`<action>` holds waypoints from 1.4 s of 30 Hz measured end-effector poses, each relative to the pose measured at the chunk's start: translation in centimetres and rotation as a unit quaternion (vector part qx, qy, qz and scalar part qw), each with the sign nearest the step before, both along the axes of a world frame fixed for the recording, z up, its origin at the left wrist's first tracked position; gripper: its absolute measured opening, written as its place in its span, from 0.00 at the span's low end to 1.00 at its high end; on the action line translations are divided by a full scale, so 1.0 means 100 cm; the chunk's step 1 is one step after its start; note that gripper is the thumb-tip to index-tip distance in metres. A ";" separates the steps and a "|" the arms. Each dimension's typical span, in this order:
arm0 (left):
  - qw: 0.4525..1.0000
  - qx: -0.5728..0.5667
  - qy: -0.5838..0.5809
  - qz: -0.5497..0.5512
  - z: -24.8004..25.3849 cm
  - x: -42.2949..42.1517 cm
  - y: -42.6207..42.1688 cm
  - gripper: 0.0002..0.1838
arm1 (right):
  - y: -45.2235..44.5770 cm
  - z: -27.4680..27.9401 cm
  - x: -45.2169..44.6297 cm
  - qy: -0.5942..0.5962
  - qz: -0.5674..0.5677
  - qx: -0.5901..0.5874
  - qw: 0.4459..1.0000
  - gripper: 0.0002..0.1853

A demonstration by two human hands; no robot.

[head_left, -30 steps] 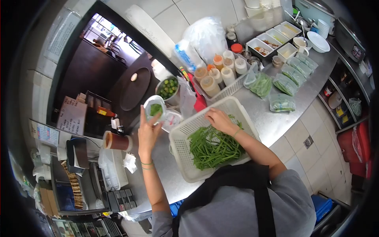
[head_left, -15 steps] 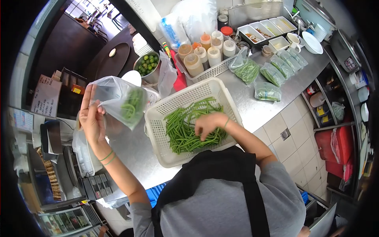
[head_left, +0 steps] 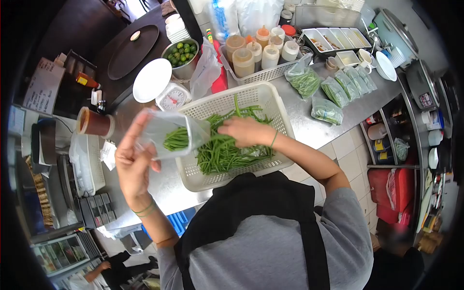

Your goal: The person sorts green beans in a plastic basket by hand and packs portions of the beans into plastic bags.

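Note:
My left hand grips a clear plastic bag by its edge, index finger stretched out. Cut green beans show inside the bag, which hangs over the left side of a cream perforated basket. Loose green beans fill much of the basket's bottom. In among them, my right hand has its fingers curled round some beans; its fingertips are partly hidden.
Behind the basket are a kitchen scale with a white plate, a pot of green limes and a crate of squeeze bottles. Filled bean bags lie at right. Other people appear at the bottom edges.
My left hand has moved right and down, bringing the bag over the basket's edge. My right hand has shifted slightly left among the beans, its fingers now curled. The view has shifted too.

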State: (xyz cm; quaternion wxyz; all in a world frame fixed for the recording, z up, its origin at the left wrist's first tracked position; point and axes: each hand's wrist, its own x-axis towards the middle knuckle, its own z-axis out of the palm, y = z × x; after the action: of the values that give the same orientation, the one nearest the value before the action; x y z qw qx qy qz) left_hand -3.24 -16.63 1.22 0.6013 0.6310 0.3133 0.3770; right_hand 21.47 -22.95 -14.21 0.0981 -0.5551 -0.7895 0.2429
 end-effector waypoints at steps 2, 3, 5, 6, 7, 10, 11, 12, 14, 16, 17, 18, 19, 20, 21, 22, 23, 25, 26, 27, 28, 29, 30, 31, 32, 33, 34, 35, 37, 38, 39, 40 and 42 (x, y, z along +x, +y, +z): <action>0.999 -0.006 -0.038 -0.007 0.008 0.005 0.003 0.31 | 0.006 0.013 0.008 0.053 0.000 0.022 0.998 0.28; 1.000 -0.003 -0.028 0.006 0.008 0.007 0.004 0.31 | 0.003 0.021 0.008 0.008 -0.016 0.080 0.997 0.29; 1.000 0.002 -0.014 -0.013 0.005 0.012 0.006 0.30 | -0.007 0.040 0.013 -0.080 -0.045 0.197 0.976 0.31; 1.000 0.005 -0.006 -0.023 0.004 0.014 0.005 0.30 | -0.012 0.050 0.017 -0.053 -0.060 0.204 0.976 0.19; 1.000 -0.001 -0.007 -0.025 0.001 0.017 0.003 0.30 | -0.016 0.050 0.022 -0.052 -0.065 0.144 0.986 0.14; 0.999 -0.016 -0.014 -0.048 -0.003 0.022 -0.002 0.30 | -0.027 0.040 0.035 -0.077 -0.056 -0.001 0.995 0.02; 0.998 -0.024 -0.028 -0.049 -0.005 0.021 -0.002 0.30 | -0.034 0.024 0.035 -0.102 -0.035 -0.023 0.994 0.03; 0.997 -0.031 -0.042 -0.051 -0.008 0.020 -0.001 0.31 | -0.041 0.007 0.036 -0.127 -0.015 -0.045 0.991 0.05; 0.997 -0.044 -0.058 -0.033 -0.015 0.021 0.001 0.31 | -0.057 -0.031 0.033 -0.166 -0.017 -0.038 0.985 0.05; 0.997 -0.057 -0.059 0.007 -0.032 0.023 0.002 0.31 | -0.063 -0.047 0.028 -0.189 -0.042 -0.027 0.981 0.05; 0.996 -0.076 -0.035 -0.005 -0.051 0.020 0.006 0.31 | -0.062 -0.050 0.025 -0.193 -0.065 -0.018 0.979 0.06; 0.995 -0.095 -0.011 -0.018 -0.078 0.015 0.012 0.31 | -0.062 -0.053 0.021 -0.198 -0.089 -0.010 0.976 0.06; 0.993 -0.112 -0.002 -0.025 -0.090 0.014 0.012 0.31 | -0.062 -0.058 0.017 -0.199 -0.103 -0.021 0.974 0.06; 0.991 -0.129 0.007 -0.032 -0.097 0.015 0.012 0.31 | -0.061 -0.062 0.012 -0.201 -0.118 -0.032 0.972 0.07; 0.989 -0.143 0.002 -0.034 -0.103 0.016 0.006 0.31 | -0.061 -0.064 0.007 -0.202 -0.134 -0.043 0.969 0.07; 0.987 -0.158 -0.003 -0.036 -0.106 0.016 0.002 0.31 | -0.060 -0.066 0.005 -0.194 -0.142 -0.046 0.970 0.07; 0.988 -0.149 -0.008 -0.037 -0.104 0.018 -0.001 0.31 | -0.059 -0.066 0.002 -0.187 -0.147 -0.049 0.970 0.07; 0.991 -0.130 -0.019 -0.036 -0.097 0.019 -0.005 0.31 | -0.060 -0.066 -0.002 -0.179 -0.151 -0.055 0.971 0.06; 0.991 -0.124 -0.016 -0.047 -0.096 0.019 -0.007 0.32 | -0.059 -0.067 -0.003 -0.179 -0.149 -0.055 0.971 0.05; 0.991 -0.116 -0.012 -0.058 -0.095 0.018 -0.010 0.32 | -0.058 -0.067 -0.003 -0.180 -0.147 -0.054 0.971 0.05; 0.992 -0.108 -0.009 -0.068 -0.094 0.018 -0.012 0.32 | -0.058 -0.066 -0.003 -0.174 -0.148 -0.068 0.971 0.05; 0.991 -0.102 -0.002 -0.085 -0.094 0.018 -0.013 0.32 | -0.060 -0.063 -0.001 -0.169 -0.148 -0.082 0.971 0.05; 0.990 -0.097 0.006 -0.100 -0.095 0.018 -0.015 0.32 | -0.061 -0.061 0.001 -0.163 -0.149 -0.096 0.971 0.06; 0.989 -0.091 0.014 -0.116 -0.095 0.018 -0.016 0.32 | -0.062 -0.057 0.006 -0.093 -0.141 -0.106 0.980 0.06; 0.987 -0.087 0.011 -0.136 -0.095 0.018 -0.016 0.33 | -0.063 -0.051 0.013 -0.022 -0.131 -0.116 0.984 0.05; 0.987 -0.089 0.002 -0.135 -0.092 0.019 -0.017 0.33 | -0.062 -0.045 0.019 0.049 -0.120 -0.126 0.983 0.05; 0.986 -0.092 -0.007 -0.136 -0.090 0.020 -0.018 0.34 | -0.060 -0.038 0.025 0.120 -0.116 -0.159 0.973 0.05; 0.986 -0.095 -0.015 -0.138 -0.087 0.021 -0.019 0.34 | -0.057 -0.023 0.030 0.190 -0.113 -0.192 0.956 0.06; 0.986 -0.099 -0.014 -0.133 -0.084 0.023 -0.020 0.34 | -0.055 0.016 0.036 0.297 -0.108 -0.171 0.933 0.08; 0.985 -0.101 -0.015 -0.140 -0.083 0.027 -0.022 0.35 | -0.055 0.039 0.032 0.332 -0.107 -0.118 0.930 0.08; 0.986 -0.096 -0.009 -0.139 -0.082 0.031 -0.022 0.35 | -0.056 0.060 0.027 0.366 -0.108 -0.063 0.922 0.08; 0.986 -0.092 -0.001 -0.139 -0.080 0.033 -0.023 0.35 | -0.055 0.076 0.019 0.391 -0.112 0.054 0.912 0.08; 0.988 -0.091 -0.006 -0.125 -0.082 0.040 -0.027 0.35 | -0.047 0.091 -0.002 0.401 -0.135 0.224 0.878 0.08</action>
State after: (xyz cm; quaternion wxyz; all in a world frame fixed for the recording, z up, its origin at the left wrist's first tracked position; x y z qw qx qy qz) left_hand 0.80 -19.34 -6.96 0.7005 0.6053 0.2620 0.2723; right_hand 21.31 -27.65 -5.16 0.5598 -0.4747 -0.6330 0.2461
